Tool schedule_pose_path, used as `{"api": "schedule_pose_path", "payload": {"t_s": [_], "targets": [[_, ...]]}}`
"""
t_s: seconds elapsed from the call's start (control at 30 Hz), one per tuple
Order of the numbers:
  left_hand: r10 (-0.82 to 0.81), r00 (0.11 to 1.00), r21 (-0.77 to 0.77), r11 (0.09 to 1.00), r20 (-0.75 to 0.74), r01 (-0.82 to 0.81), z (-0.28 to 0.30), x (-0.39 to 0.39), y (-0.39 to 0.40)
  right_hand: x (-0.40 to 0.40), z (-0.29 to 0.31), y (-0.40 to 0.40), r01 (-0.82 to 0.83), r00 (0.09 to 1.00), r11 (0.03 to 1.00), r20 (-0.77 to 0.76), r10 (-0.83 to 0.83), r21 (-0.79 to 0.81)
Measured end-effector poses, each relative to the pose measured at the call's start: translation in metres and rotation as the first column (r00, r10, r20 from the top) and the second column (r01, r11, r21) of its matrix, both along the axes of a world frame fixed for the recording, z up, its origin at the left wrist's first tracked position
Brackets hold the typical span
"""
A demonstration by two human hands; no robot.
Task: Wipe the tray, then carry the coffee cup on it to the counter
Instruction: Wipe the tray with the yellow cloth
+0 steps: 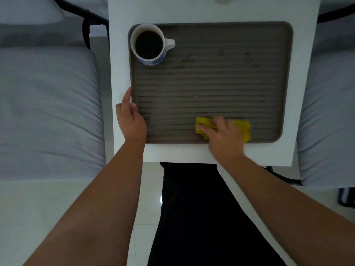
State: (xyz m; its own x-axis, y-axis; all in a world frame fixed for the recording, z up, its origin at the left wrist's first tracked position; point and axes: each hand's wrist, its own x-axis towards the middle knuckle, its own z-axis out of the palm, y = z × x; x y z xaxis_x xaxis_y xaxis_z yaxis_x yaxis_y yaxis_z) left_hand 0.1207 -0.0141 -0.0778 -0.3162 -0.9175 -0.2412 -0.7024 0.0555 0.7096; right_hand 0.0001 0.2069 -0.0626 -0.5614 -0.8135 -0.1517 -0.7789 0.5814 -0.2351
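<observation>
Both forearms fill the bottom of the head view, with dark trousers [192, 217] between them over a pale glossy tile floor [57, 208].

Left hand [132, 120] rests on the near-left edge of the tray [211, 83]: index finger straight along the left rim, thumb lying on the ribbed surface, other fingers loosely bent, not clamped on anything.

Right hand [224, 137] presses a folded yellow cloth [244, 129] flat onto the tray near its front edge, right of centre. Fingers extended and close together over the cloth; hand is motion-blurred, so can't tell if the thumb pinches it.

Tray: grey-brown, ribbed, rounded corners, faint smudges in the far-right area. It lies flat on a white square table [303, 93] and covers most of the top.

Coffee cup [149, 44]: white with blue pattern, full of dark coffee, upright in the tray's far-left corner, handle pointing right. Well apart from both hands.

Grey cushioned seats [48, 102] with black frames stand on either side of the table.
</observation>
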Motion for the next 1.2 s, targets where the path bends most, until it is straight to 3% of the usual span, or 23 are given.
{"api": "schedule_pose_path", "payload": {"t_s": [0.13,0.27,0.47,0.63,0.73,0.8,0.9,0.93,1.03,1.2], "targets": [[-0.005,1.0,-0.017,1.0,-0.006,0.005,-0.001,0.001,0.0,-0.054,0.003,0.083,0.171,0.985,0.985,-0.036,-0.171,0.008],[0.008,1.0,-0.02,1.0,0.003,-0.008,0.0,-0.001,0.002,-0.075,0.008,0.099,0.206,0.977,0.979,0.049,-0.205,0.003],[0.003,1.0,-0.044,0.999,-0.006,-0.004,-0.005,0.0,0.001,-0.022,-0.012,0.004,0.256,0.941,0.966,0.24,-0.238,-0.047],[-0.004,1.0,-0.078,0.997,0.022,0.006,-0.008,0.0,0.002,0.023,-0.01,-0.113,0.044,0.986,0.987,0.167,-0.018,-0.153],[-0.022,0.999,-0.098,0.995,0.044,0.026,-0.011,0.0,0.002,0.01,-0.009,-0.124,-0.014,0.989,0.988,0.144,0.037,-0.155],[-0.005,0.998,-0.093,0.996,0.059,0.011,-0.011,0.0,0.002,-0.01,-0.004,-0.103,0.05,0.99,0.988,0.14,-0.03,-0.143],[-0.003,0.999,-0.093,0.996,0.054,0.008,-0.01,0.0,0.003,-0.051,-0.004,-0.042,0.234,0.957,0.971,0.164,-0.237,0.037],[-0.005,0.999,-0.094,0.996,0.05,0.009,-0.011,0.001,0.003,-0.067,-0.003,-0.02,0.254,0.965,0.965,0.051,-0.258,0.065],[0.002,0.999,-0.103,0.995,0.051,0.003,-0.012,0.0,0.003,-0.101,0.003,0.027,0.514,0.856,0.854,-0.103,-0.506,0.08],[0.006,0.997,-0.089,0.996,0.072,0.0,-0.01,-0.001,0.004,-0.096,0.0,0.012,0.828,0.557,0.561,0.134,-0.819,-0.009]]}}
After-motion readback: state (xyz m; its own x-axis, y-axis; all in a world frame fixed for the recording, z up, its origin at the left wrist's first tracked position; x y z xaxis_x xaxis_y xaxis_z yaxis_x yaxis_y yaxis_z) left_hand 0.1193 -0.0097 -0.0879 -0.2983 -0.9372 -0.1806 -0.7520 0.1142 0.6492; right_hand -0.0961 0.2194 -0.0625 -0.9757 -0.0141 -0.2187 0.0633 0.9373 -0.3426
